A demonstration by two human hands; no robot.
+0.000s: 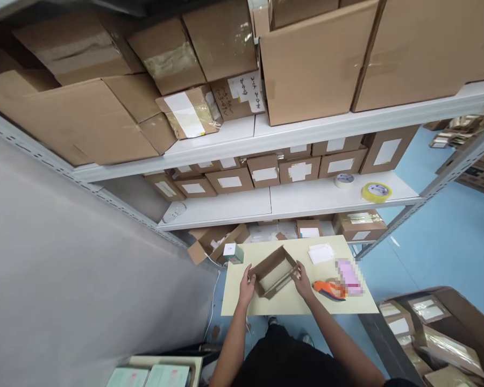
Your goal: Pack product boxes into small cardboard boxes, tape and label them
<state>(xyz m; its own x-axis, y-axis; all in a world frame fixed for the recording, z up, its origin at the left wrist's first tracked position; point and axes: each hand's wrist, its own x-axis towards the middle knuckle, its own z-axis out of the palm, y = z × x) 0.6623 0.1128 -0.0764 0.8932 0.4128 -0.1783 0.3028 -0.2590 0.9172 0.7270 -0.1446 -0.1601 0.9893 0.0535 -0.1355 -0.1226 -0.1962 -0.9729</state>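
Between my two hands, over the small pale table (242,301), is a brown cardboard box (271,264). It is tilted, and the table top shows through its middle, so its flaps are not closed there. My left hand (247,285) grips its left end, thumb on the near side. At the right end, my right hand (302,280) holds the box with fingers around the corner. Just right of that hand lies an orange tape dispenser (329,289). A small green and white box (233,253) stands at the table's back left corner.
White paper sheets (321,253) and a blurred pink item (350,277) lie on the table's right. Behind stands a shelf (229,207) with many cartons and tape rolls (376,192). A large carton of parcels (439,295) stands right; a grey wall (84,258) is left.
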